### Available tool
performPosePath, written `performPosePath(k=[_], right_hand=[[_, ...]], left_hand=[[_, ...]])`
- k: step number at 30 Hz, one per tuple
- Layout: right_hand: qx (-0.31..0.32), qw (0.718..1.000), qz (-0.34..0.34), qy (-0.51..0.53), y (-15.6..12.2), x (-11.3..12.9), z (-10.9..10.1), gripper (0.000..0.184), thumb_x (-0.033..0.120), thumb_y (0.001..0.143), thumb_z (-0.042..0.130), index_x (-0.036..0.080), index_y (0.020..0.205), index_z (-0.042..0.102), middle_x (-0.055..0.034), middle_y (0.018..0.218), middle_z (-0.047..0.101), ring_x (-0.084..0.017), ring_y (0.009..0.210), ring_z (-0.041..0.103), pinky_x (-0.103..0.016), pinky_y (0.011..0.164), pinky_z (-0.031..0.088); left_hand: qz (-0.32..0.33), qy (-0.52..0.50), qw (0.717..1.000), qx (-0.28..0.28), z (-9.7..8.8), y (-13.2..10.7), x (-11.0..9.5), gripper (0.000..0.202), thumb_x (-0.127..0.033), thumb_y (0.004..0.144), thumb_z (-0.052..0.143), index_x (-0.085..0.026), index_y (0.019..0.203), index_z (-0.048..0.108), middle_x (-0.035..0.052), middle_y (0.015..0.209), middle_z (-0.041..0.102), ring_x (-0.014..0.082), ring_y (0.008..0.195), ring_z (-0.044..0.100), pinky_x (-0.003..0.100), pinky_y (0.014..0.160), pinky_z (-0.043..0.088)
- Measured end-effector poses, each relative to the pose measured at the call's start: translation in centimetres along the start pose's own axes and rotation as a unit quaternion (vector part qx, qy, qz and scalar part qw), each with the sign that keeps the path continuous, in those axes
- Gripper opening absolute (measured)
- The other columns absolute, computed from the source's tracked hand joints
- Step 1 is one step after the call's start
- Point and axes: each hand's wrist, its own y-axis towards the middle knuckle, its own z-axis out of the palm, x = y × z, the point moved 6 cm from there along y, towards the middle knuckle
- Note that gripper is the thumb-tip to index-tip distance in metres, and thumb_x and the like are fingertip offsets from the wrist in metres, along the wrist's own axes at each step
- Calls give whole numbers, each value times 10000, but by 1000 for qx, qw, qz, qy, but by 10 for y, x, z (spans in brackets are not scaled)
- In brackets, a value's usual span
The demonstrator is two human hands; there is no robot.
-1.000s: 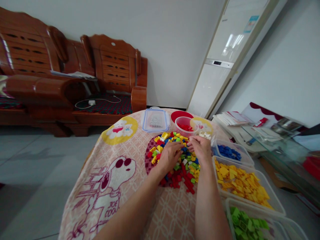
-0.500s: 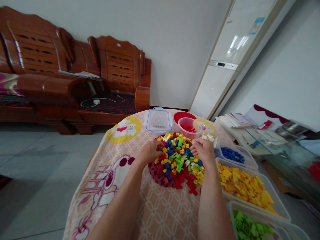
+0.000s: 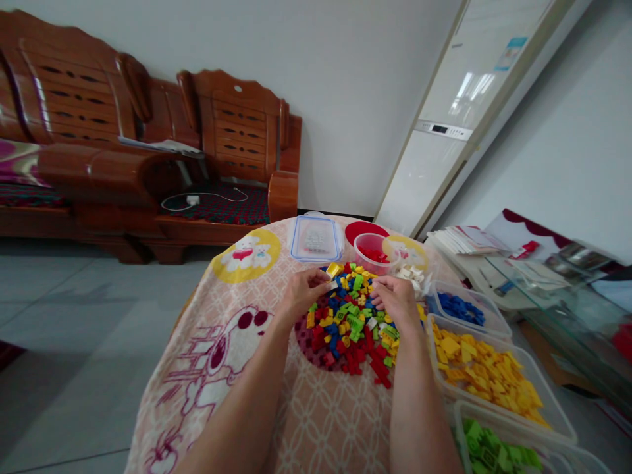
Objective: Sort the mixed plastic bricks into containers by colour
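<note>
My left hand (image 3: 305,291) pinches a white toy brick (image 3: 334,286) over the left side of a mixed pile of toy bricks (image 3: 353,319). Red, yellow, blue and green pieces, with a few white ones, make up that pile. It lies on a dark red patterned round (image 3: 305,339). Above the pile's right side, my right hand (image 3: 395,301) has its fingers curled together; what they hold, if anything, is hidden. Just beyond it is a heap of white bricks (image 3: 413,275).
To the right stand clear tubs of blue bricks (image 3: 460,308), yellow bricks (image 3: 486,368) and green bricks (image 3: 498,449). A round tub (image 3: 363,241) with red bricks and a blue-rimmed lid (image 3: 316,238) sit at the back. A glass shelf (image 3: 557,296) borders the right side.
My left hand has moved slightly right and up, and a white brick now shows in its fingers. My right hand has shifted a little left, fingers more curled.
</note>
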Motion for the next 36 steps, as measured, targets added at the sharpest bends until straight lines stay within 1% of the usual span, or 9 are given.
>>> performPosePath(k=[4, 10, 13, 16, 21, 25, 29, 32, 36], right_hand=[[45, 999, -1, 1, -2, 6, 19, 317, 392, 753, 579, 140, 913, 686, -14, 611, 653, -153, 486, 620, -227, 419, 469], [136, 990, -39, 24, -8, 13, 49, 294, 399, 763, 584, 163, 902, 691, -33, 682, 684, -172, 534, 645, -252, 436, 492], [135, 990, -29, 38, -8, 13, 49, 264, 394, 746, 601, 164, 842, 686, -27, 657, 680, -163, 515, 635, -244, 435, 489], [76, 995, -5, 67, -4, 8, 32, 304, 423, 713, 635, 147, 830, 679, -18, 593, 659, -156, 470, 615, -232, 403, 472], [-136, 977, 5, 164, 5, -11, -21, 394, 412, 622, 694, 122, 887, 667, 0, 559, 647, -154, 454, 614, -227, 386, 489], [-287, 924, -2, 253, 8, -33, -56, 502, 325, 556, 716, 87, 993, 655, 6, 606, 660, -188, 590, 678, -281, 521, 585], [-348, 895, -26, 279, 7, -41, -71, 607, 292, 530, 731, 94, 1095, 632, -12, 756, 699, -227, 804, 705, -337, 683, 619], [-317, 917, -20, 241, 7, -36, -69, 530, 330, 553, 720, 98, 1025, 654, -35, 768, 706, -223, 771, 702, -314, 643, 611], [-141, 980, 14, 142, 4, -16, -46, 364, 397, 636, 678, 116, 866, 657, -26, 615, 672, -167, 524, 654, -225, 418, 517]], left_hand=[[19, -76, 997, 10, 18, -1, -3, 282, -380, 683, 720, -138, 823, 680, 14, 699, 669, 106, 572, 575, 209, 528, 447], [59, -86, 993, 53, 39, -3, -8, 234, -353, 720, 695, -143, 824, 697, 24, 724, 685, 117, 601, 590, 213, 547, 450], [81, -56, 995, 22, 37, -3, -8, 190, -313, 747, 658, -150, 832, 704, 27, 753, 697, 136, 665, 620, 225, 604, 474], [95, 10, 993, -73, 25, -2, -4, 171, -274, 781, 604, -159, 848, 710, 29, 795, 704, 145, 718, 634, 245, 673, 492], [66, 130, 971, -191, 8, -2, 11, 173, -206, 782, 563, -170, 855, 715, 43, 888, 710, 175, 825, 642, 302, 791, 504], [52, 220, 960, -164, 12, -1, 17, 200, -156, 762, 572, -175, 902, 714, 63, 960, 708, 206, 899, 638, 350, 864, 494], [62, 250, 955, -143, 18, -1, 16, 243, -145, 764, 572, -179, 964, 706, 82, 1020, 704, 235, 969, 631, 385, 911, 480], [61, 251, 955, -145, 18, -1, 16, 237, -147, 764, 572, -181, 957, 705, 81, 1017, 703, 232, 965, 631, 381, 905, 482], [60, 243, 958, -137, 19, 0, 18, 229, -150, 766, 561, -184, 940, 707, 71, 992, 704, 218, 937, 631, 362, 881, 485]])
